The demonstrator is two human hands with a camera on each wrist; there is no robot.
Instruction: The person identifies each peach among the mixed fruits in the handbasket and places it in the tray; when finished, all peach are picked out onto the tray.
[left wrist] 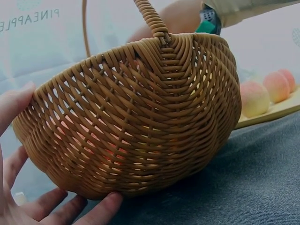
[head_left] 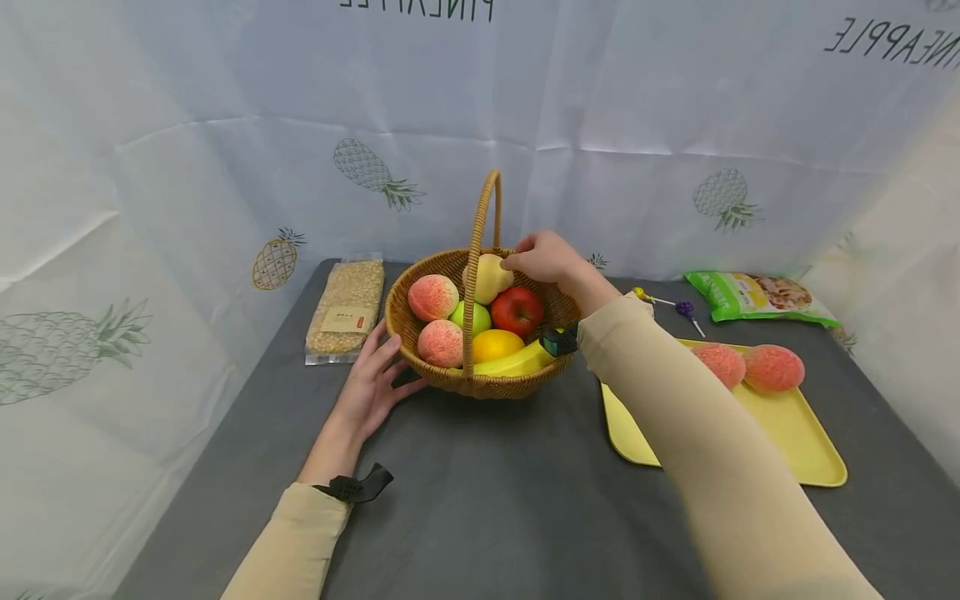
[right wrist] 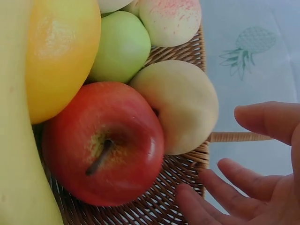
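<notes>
The round brown woven wicker basket with a tall arched handle (head_left: 480, 379) stands on the dark grey table surface (head_left: 480, 500), near its far centre. The left hand (head_left: 372, 385) lies on the table against the basket's left outer wall, fingers straight and spread, touching the weave without closing round it; the left wrist view shows the fingertips (left wrist: 101, 208) under the basket's lower curve. The right hand (head_left: 543, 257) is above the far right part of the basket, fingers relaxed and slightly curved, just beside the pale yellow round fruit (head_left: 487, 277). In the right wrist view the hand (right wrist: 253, 183) is spread and holds nothing, with a gap between it and the fruit (right wrist: 180, 105).

Basket contents: a red apple (head_left: 517, 311), a green apple (head_left: 477, 317), two pink peaches (head_left: 432, 297), an orange-yellow fruit (head_left: 497, 344) and a yellow banana (head_left: 517, 361).

To the right lies a flat yellow tray (head_left: 810, 442) bearing two more pink peaches (head_left: 772, 368). A clear packet of grain (head_left: 347, 307) lies left of the basket.
</notes>
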